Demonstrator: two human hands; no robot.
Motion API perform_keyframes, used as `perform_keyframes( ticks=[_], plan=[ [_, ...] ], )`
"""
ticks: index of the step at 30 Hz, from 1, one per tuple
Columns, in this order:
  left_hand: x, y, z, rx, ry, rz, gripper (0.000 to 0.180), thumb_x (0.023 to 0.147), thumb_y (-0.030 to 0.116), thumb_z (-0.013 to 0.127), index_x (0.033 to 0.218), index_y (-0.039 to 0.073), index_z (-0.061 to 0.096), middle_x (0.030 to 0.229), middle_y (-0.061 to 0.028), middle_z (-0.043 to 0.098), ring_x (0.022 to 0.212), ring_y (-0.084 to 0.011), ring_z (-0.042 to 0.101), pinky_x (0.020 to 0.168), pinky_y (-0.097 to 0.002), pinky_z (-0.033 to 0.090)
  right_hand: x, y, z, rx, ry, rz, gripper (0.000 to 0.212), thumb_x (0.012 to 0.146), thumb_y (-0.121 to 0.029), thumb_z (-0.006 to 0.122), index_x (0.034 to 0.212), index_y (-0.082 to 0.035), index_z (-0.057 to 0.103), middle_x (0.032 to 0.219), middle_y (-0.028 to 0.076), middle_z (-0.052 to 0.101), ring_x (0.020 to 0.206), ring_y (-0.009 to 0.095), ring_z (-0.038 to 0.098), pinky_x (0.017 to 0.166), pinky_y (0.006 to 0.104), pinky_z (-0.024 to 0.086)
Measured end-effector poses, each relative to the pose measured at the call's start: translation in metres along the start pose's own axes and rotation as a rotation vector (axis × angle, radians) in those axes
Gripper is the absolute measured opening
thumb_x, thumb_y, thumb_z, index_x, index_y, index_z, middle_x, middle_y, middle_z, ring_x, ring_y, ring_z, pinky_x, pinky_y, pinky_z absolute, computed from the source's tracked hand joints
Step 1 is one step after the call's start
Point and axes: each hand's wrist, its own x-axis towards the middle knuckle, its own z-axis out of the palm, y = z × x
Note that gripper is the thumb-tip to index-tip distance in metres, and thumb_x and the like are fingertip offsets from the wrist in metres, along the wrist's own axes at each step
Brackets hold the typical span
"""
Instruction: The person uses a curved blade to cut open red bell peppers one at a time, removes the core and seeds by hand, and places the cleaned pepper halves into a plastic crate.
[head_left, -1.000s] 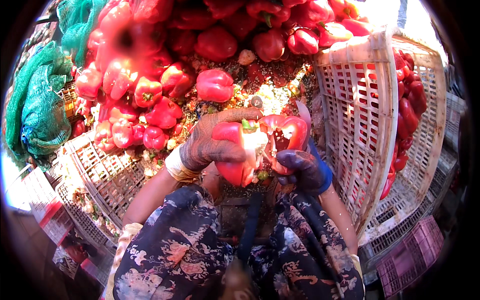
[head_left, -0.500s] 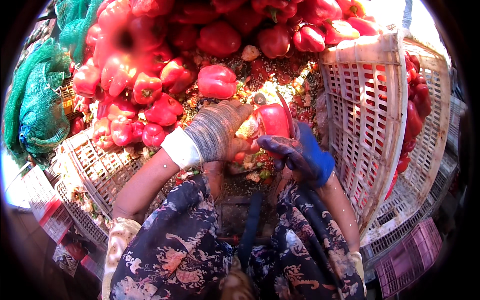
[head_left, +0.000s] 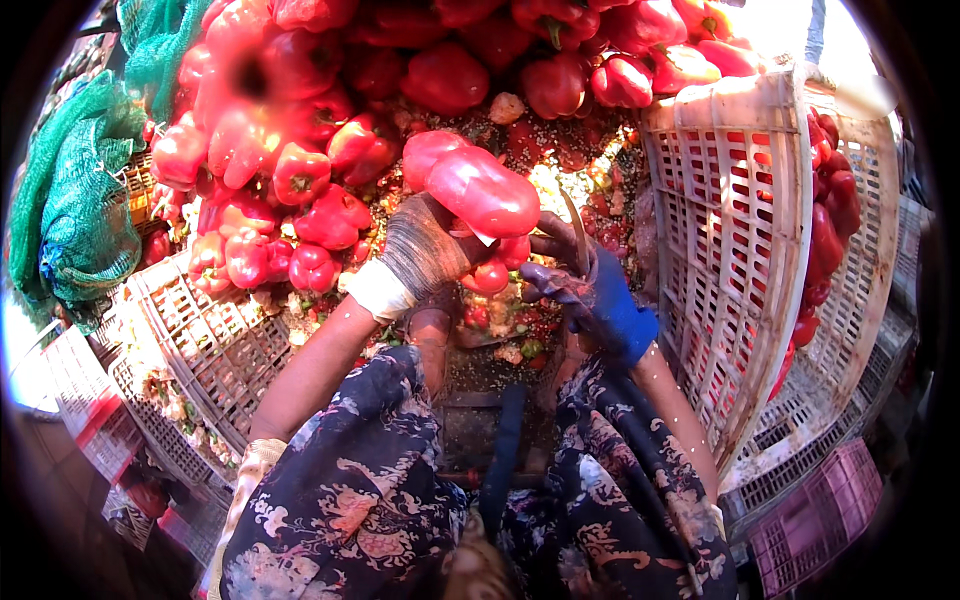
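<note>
1. The left hand (head_left: 425, 243), in a grey-striped glove, grips a cut red pepper (head_left: 485, 195), which sits just beyond its fingers.
2. Right of that grip, the right hand (head_left: 605, 305), gloved in blue, is closed around a knife (head_left: 578, 230), blade pointing away from the body.
3. Nearer the body than the grip, floral cloth (head_left: 360, 490) covers the lap.
4. Beyond the grip, red peppers (head_left: 445, 78) are heaped.
5. Right of both hands stands a pale slatted crate (head_left: 796, 180).
6. Far left of the grip lies green netting (head_left: 92, 210).

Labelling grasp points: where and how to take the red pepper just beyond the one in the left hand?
Grip the far pepper probably by its rounded upper-left side, from above-left: that side bulges uncovered, while the held pepper overlaps its lower right.
</note>
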Motion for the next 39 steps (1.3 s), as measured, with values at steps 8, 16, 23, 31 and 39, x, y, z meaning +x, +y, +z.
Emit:
perform_keyframes(
  ticks=[8, 16, 23, 31, 39],
  plan=[
    [-0.015, 0.012, 0.008, -0.157, 0.090, -0.047, 0.033, 0.070, 0.022, 0.077, 0.098, 0.007, 0.068, 0.088, -0.0115, 0.072, 0.087, -0.0247, 0.070, 0.078, -0.0362, 0.053, -0.003, 0.000, 0.019, 0.019, -0.006, 0.075, 0.040, 0.090, -0.025, 0.067, 0.120, -0.001, 0.055, 0.083, 0.003, 0.066, 0.045, 0.006, 0.050, 0.038, 0.0193, 0.036],
    [-0.026, 0.014, -0.015, -0.552, -0.117, -0.385, 0.056, 0.069, 0.027, 0.075, 0.116, -0.003, 0.066, 0.108, -0.0116, 0.068, 0.099, -0.0166, 0.063, 0.090, -0.0315, 0.049, -0.002, 0.007, 0.014, 0.094, 0.018, 0.167, 0.035, 0.095, -0.021, 0.061, 0.122, -0.002, 0.051, 0.074, 0.006, 0.066, 0.048, 0.012, 0.061, 0.038, 0.0190, 0.039],
    [-0.035, 0.002, 0.009, -0.163, -0.070, -0.278, 0.063, 0.074, 0.021, 0.076, 0.129, -0.002, 0.057, 0.113, -0.0098, 0.065, 0.099, -0.0161, 0.062, 0.090, -0.0298, 0.050, -0.009, 0.021, 0.021, -0.006, 0.150, 0.105, 0.033, 0.095, -0.024, 0.062, 0.116, -0.001, 0.052, 0.073, 0.007, 0.066, 0.046, 0.012, 0.060, 0.038, 0.0203, 0.039],
    [-0.087, -0.013, -0.129, 0.381, 0.406, -0.099, 0.053, 0.083, 0.005, 0.069, 0.133, 0.001, 0.054, 0.128, -0.0144, 0.060, 0.122, -0.0221, 0.054, 0.105, -0.0338, 0.040, -0.041, 0.014, 0.004, -0.204, 0.375, 0.014, 0.035, 0.091, -0.020, 0.068, 0.117, 0.000, 0.056, 0.081, 0.004, 0.066, 0.052, 0.007, 0.055, 0.041, 0.0216, 0.040],
    [-0.222, 0.008, -0.271, 1.710, 0.071, -0.886, 0.070, 0.069, 0.024, 0.077, 0.132, 0.005, 0.051, 0.121, -0.0158, 0.057, 0.112, -0.0346, 0.054, 0.091, -0.0471, 0.047, -0.031, 0.015, 0.004, -0.435, 0.228, -0.058, 0.042, 0.086, -0.025, 0.075, 0.115, 0.003, 0.061, 0.086, 0.010, 0.069, 0.073, 0.014, 0.065, 0.063, 0.0294, 0.052]
  ],
)
